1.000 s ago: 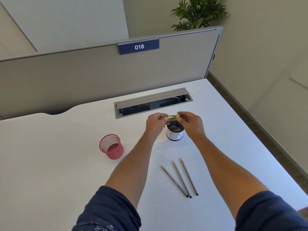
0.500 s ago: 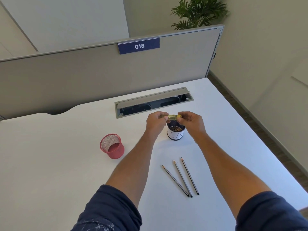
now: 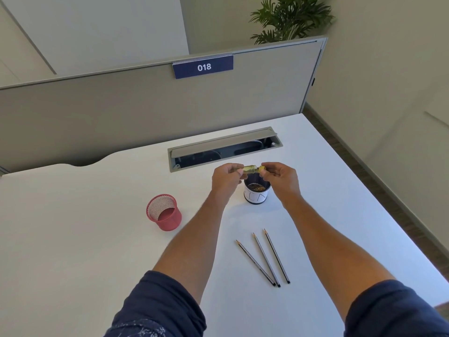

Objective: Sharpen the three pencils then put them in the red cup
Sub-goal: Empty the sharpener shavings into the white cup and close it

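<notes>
Three dark pencils lie side by side on the white desk, points away from me, near its right front. A red mesh cup stands upright to their left, with nothing visible inside. My left hand and my right hand both grip a small yellow-green sharpener, one at each end. They hold it just above a dark cup with a white label that contains brown shavings.
An open cable tray is sunk into the desk behind the hands. A grey partition with a "018" sign closes off the back. The desk's right edge drops to the floor, and a plant stands beyond the partition.
The two hands have drawn slightly apart at the sharpener, so more of its yellow-green body shows between the fingers. Pencils and cups have not moved.
</notes>
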A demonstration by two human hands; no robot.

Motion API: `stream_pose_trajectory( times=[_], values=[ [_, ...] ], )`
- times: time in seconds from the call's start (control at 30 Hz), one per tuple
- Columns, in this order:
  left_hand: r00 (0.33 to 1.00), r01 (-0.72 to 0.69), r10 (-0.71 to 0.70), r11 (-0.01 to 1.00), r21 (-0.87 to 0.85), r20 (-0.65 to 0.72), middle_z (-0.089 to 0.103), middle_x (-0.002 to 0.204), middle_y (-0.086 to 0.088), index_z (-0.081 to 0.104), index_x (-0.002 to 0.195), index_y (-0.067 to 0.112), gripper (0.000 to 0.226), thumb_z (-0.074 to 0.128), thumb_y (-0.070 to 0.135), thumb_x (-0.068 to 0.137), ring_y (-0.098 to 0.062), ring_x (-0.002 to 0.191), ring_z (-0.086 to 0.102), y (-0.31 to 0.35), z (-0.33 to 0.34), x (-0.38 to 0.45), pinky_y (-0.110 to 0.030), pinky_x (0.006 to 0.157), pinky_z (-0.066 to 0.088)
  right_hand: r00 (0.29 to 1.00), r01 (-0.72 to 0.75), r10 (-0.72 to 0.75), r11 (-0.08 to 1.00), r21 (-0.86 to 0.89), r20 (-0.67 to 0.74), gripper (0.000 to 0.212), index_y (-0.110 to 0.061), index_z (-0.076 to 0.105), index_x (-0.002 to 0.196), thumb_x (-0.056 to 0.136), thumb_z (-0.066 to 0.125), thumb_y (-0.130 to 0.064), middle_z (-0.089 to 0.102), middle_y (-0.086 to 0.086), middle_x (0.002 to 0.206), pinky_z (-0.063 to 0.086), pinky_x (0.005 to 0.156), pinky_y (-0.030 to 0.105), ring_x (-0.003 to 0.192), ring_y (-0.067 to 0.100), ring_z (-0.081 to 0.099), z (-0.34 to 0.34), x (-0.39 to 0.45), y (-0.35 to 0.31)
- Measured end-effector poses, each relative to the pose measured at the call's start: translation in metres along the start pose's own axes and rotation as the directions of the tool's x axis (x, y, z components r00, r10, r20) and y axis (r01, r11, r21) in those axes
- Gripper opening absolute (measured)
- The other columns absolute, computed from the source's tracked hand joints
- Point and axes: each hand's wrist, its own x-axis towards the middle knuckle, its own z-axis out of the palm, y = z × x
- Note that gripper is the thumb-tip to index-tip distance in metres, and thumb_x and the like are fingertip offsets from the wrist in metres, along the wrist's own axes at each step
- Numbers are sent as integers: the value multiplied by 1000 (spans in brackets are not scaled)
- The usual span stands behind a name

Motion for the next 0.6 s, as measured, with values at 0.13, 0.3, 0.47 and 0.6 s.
stream_pose_trajectory(
  times=[0.13,0.3,0.47,0.6],
  values=[
    [999,20,-18,999,-43,31,75,108,-7,73,115,10,20,61,7,99,-17,92,77,2,-3,-5,-30,86,61,998,-16,11,997,81,63,27,-10,74,119,92,72,-9,78,4,102,60,77,20,85,13,76,5,-5,-1],
    [995,56,-42,985,-161,92,77,97,-11,72,110,7,16,59,6,100,-17,84,78,-4,-14,-15,-27,81,62,992,-6,-3,997,75,129,29,-14,71,122,93,73,-16,78,0,105,59,83,23,93,10,75,4,-5,0],
    [984,130,-91,957,-258,156,77,97,-22,70,116,-4,21,58,7,102,-28,88,77,-18,-28,-28,-31,80,61,977,-49,22,992,120,212,22,-6,73,114,93,72,-11,80,3,98,57,80,21,92,18,76,10,-11,1],
    [979,170,-120,927,-333,165,77,90,-19,70,111,-3,18,59,7,102,-29,84,76,-24,-37,-42,-31,78,61,963,-58,13,985,163,268,21,-2,74,112,92,73,-9,78,12,99,59,80,24,89,25,76,17,-19,4]
  ],
)
